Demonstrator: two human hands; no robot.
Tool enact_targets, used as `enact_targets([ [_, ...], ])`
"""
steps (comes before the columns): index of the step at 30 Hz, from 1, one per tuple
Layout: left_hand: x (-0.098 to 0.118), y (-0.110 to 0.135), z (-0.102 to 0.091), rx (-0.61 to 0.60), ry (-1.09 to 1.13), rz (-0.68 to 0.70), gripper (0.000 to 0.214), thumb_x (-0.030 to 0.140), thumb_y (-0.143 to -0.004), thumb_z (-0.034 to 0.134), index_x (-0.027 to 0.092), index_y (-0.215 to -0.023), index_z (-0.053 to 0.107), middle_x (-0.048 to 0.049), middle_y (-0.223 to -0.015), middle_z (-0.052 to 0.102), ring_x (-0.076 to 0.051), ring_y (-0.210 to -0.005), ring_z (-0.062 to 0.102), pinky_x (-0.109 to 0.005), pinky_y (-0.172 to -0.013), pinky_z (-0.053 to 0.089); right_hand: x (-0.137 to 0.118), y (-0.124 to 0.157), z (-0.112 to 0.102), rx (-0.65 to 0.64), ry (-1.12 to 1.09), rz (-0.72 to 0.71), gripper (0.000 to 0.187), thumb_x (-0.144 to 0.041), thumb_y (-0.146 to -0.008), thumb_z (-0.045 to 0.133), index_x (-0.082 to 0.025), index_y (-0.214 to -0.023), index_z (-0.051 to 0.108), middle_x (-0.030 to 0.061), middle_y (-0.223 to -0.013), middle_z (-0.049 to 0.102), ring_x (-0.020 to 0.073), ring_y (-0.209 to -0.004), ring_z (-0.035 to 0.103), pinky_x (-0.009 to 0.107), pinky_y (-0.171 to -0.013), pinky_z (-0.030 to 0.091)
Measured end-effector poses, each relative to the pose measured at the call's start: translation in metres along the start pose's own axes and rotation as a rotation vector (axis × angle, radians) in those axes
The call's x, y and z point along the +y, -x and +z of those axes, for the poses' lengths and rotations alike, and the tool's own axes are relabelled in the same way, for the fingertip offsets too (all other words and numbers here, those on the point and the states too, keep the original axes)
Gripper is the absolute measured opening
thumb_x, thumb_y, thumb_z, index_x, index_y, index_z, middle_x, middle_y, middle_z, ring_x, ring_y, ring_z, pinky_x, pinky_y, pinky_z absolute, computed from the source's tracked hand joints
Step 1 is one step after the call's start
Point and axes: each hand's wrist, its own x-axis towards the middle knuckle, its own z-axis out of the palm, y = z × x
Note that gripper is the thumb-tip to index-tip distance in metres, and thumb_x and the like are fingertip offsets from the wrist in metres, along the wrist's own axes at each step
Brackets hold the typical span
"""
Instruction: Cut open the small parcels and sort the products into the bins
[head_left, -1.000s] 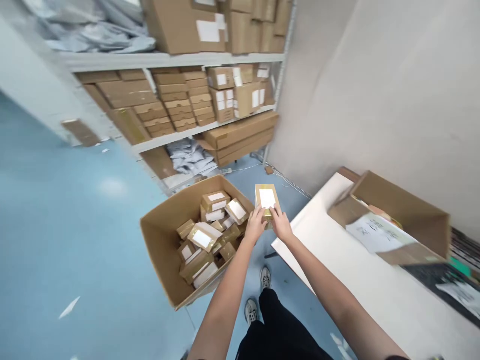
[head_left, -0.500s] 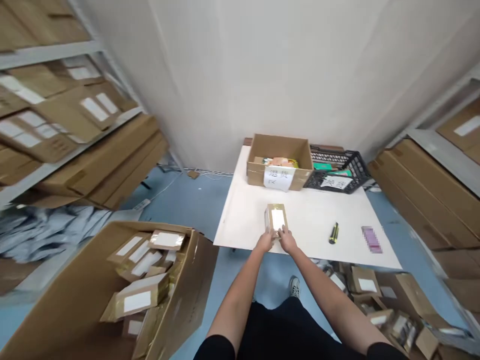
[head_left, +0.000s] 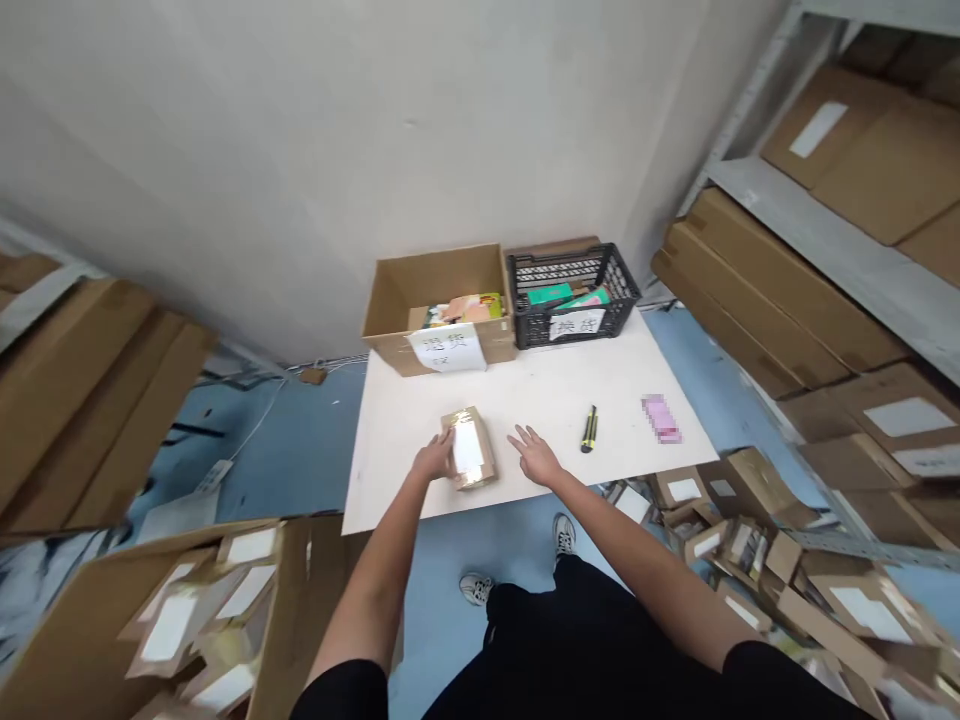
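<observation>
The view has swung right, so the counter (head_left: 540, 390) now sits in the middle and the large carton (head_left: 315, 590) of parcels has slid to the lower left. The small taped box (head_left: 466, 450), held in both hands half a second ago, lies on the counter near its front edge, label up. The right hand (head_left: 534, 456) has come off it and hangs open, fingers spread, between the box and the cutter knife (head_left: 589, 430); the left hand (head_left: 435, 458) touches the box's left side. As I judge it, the carrying is done and the counter bears the weight, leaving the right hand free.

The large carton is cut off by the frame and its parcels are blurred. The front walls hide the lower contents of the cardboard box (head_left: 499, 342) and the black crate (head_left: 529, 325) at the back. A pink item (head_left: 661, 418) is pixelated past recognition. The label's print cannot be read, and I cannot tell whether the left hand grips the box or merely rests against it
</observation>
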Motion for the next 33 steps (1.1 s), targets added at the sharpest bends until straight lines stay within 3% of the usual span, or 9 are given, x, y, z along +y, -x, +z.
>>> enact_targets([
  [3,0.001,-0.013,0.016,0.052,0.029,-0.002,0.135,0.052,-0.068,0.087,0.028,-0.172,0.004,-0.0111,-0.180,0.011,-0.039,-0.162,0.023,-0.046,-0.117,0.046,0.087,0.021,-0.030,0.116,-0.065,0.235,0.069,-0.014,-0.094,0.054,-0.020,-0.163,0.045,0.0126,-0.173,0.034,0.0322,-0.159,0.028,0.048,-0.126,0.031],
  [6,0.026,-0.027,0.034,0.173,0.119,-0.035,0.134,0.059,-0.078,0.079,0.022,-0.171,-0.009,-0.0165,-0.179,0.011,-0.038,-0.160,0.029,-0.045,-0.113,0.050,0.169,0.047,-0.045,0.164,-0.192,0.572,0.063,-0.023,-0.101,0.051,-0.011,-0.162,0.043,0.0196,-0.162,0.049,0.0299,-0.150,0.045,0.041,-0.124,0.035],
  [8,0.050,-0.039,0.039,0.191,0.171,-0.051,0.136,0.064,-0.080,0.076,0.018,-0.170,-0.015,-0.0198,-0.179,0.005,-0.038,-0.160,0.029,-0.044,-0.109,0.052,0.204,0.058,-0.042,0.125,-0.298,0.750,0.063,-0.030,-0.104,0.050,-0.008,-0.162,0.041,0.0211,-0.156,0.056,0.0291,-0.144,0.053,0.037,-0.119,0.040],
  [11,0.081,-0.060,0.029,0.105,0.163,-0.034,0.140,0.068,-0.078,0.078,0.018,-0.170,-0.015,-0.0202,-0.179,-0.004,-0.038,-0.163,0.023,-0.043,-0.109,0.052,0.224,0.053,-0.024,0.040,-0.438,0.852,0.064,-0.040,-0.104,0.052,-0.010,-0.160,0.043,0.0199,-0.150,0.061,0.0292,-0.140,0.058,0.035,-0.113,0.046],
  [17,0.103,-0.071,0.005,-0.064,0.063,-0.150,0.145,0.065,-0.070,0.084,0.029,-0.170,-0.014,-0.0146,-0.180,-0.007,-0.044,-0.159,0.028,-0.050,-0.112,0.047,0.197,0.005,0.003,0.122,-0.507,0.997,0.059,-0.038,-0.098,0.071,-0.014,-0.148,0.053,0.0187,-0.133,0.069,0.0279,-0.121,0.069,0.035,-0.098,0.056],
  [22,0.113,-0.060,0.005,-0.062,0.055,-0.196,0.145,0.064,-0.069,0.084,0.034,-0.169,-0.016,-0.0107,-0.180,-0.010,-0.043,-0.141,0.051,-0.051,-0.107,0.049,0.165,-0.035,-0.007,0.155,-0.547,0.881,0.041,-0.039,-0.102,0.071,-0.018,-0.136,0.063,0.0113,-0.136,0.064,0.0259,-0.116,0.068,0.047,-0.097,0.060],
  [25,0.116,-0.059,0.007,-0.090,0.105,-0.202,0.145,0.062,-0.070,0.084,0.037,-0.168,-0.019,-0.0070,-0.179,-0.015,-0.041,-0.134,0.055,-0.049,-0.099,0.054,0.136,-0.055,-0.021,0.147,-0.542,0.813,0.041,-0.038,-0.103,0.068,-0.019,-0.139,0.061,0.0102,-0.132,0.067,0.0246,-0.111,0.070,0.045,-0.095,0.061],
  [29,0.117,-0.060,0.011,-0.079,0.150,-0.188,0.145,0.058,-0.070,0.084,0.037,-0.168,-0.020,-0.0044,-0.180,-0.015,-0.040,-0.133,0.056,-0.048,-0.097,0.055,0.070,-0.075,-0.036,0.078,-0.525,0.498,0.062,-0.026,-0.105,0.051,-0.025,-0.164,0.032,0.0059,-0.114,0.076,0.0221,-0.092,0.075,0.034,-0.086,0.059],
  [33,0.118,-0.060,0.016,-0.036,0.149,-0.174,0.145,0.060,-0.068,0.086,0.037,-0.169,-0.015,-0.0026,-0.180,-0.011,-0.042,-0.136,0.052,-0.052,-0.105,0.051,0.001,-0.092,-0.036,-0.006,-0.350,0.206,0.065,-0.026,-0.107,0.042,-0.028,-0.169,0.025,0.0075,-0.143,0.068,0.0247,-0.115,0.071,0.032,-0.097,0.054],
])
